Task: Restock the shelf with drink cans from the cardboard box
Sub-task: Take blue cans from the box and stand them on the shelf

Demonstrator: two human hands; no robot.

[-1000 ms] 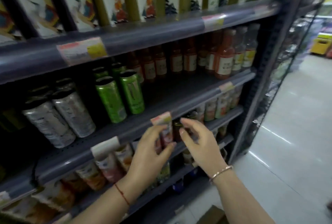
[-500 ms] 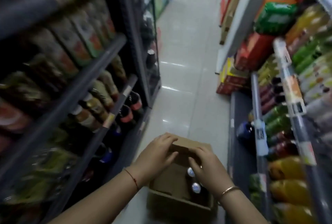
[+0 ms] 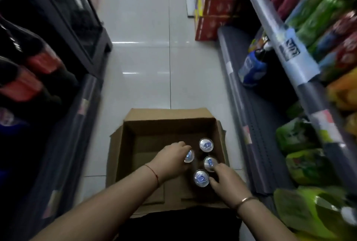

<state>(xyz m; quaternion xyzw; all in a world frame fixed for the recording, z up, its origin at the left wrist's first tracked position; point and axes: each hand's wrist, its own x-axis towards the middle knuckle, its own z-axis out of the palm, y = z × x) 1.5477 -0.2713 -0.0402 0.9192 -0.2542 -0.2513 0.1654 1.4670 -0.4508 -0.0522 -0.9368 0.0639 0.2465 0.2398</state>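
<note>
**Both hands in the cardboard box, at the cans**

A cardboard box [image 3: 127, 144] is seen on the pale tiled floor [image 3: 139, 66] of an aisle, with its flaps folded outwards. Four drink cans are stood upright in its right half, and only their silver tops are shown: a far can [image 3: 206, 145], a left can [image 3: 189, 157], a right can [image 3: 210, 163] and a near can [image 3: 201, 178].

The left hand [image 3: 171, 160] is curled over the left can, which is gripped from above and half covered by the fingers. The right hand [image 3: 226, 180] is laid against the right can and the near can. Whether either is clamped cannot be told. The hands are held apart, with the cans between them. A red thread [image 3: 153, 173] is worn on the left wrist and a gold bangle [image 3: 245, 200] on the right.

Dark bottles [image 3: 38, 62] with red labels are ranged on the left shelving [image 3: 87, 93]. Green packets [image 3: 307, 165] are laid on the right shelving [image 3: 257, 144], and red cartons [image 3: 214, 18] are stacked further down the aisle
</note>
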